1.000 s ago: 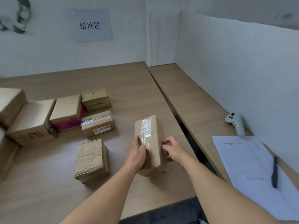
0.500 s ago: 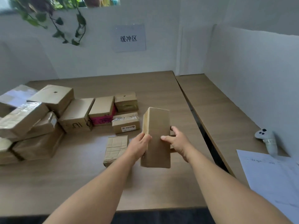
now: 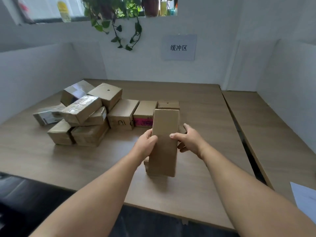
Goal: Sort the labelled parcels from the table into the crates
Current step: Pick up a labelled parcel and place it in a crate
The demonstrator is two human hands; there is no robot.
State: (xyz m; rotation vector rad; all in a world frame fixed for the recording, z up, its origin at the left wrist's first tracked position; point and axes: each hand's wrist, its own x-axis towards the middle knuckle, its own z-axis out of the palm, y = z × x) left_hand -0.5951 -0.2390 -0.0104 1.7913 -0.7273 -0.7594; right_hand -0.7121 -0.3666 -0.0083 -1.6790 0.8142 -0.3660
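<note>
A long plain cardboard parcel (image 3: 165, 142) is held upright above the wooden table (image 3: 196, 106), its blank face toward me. My left hand (image 3: 146, 144) grips its left edge, thumb on the front. On the opposite edge my right hand (image 3: 189, 140) grips it too, thumb on the front and fingers behind. Behind it stand a row of parcels: one printed with dark letters (image 3: 122, 114), one with a pink label (image 3: 144, 115), and a small one (image 3: 168, 104). A heap of several taped parcels (image 3: 82, 113) lies at the left. No crate is in view.
White partition walls enclose the table on the left, back and right. A second table (image 3: 273, 127) adjoins on the right, with a white sheet (image 3: 306, 197) at its near edge. A sign (image 3: 178, 47) and a hanging plant (image 3: 119, 23) are on the back wall.
Both hands lifted the parcel off the table and tipped it upright, blank face toward me. The view swung left and up, so the parcel heap and window sill came into sight.
</note>
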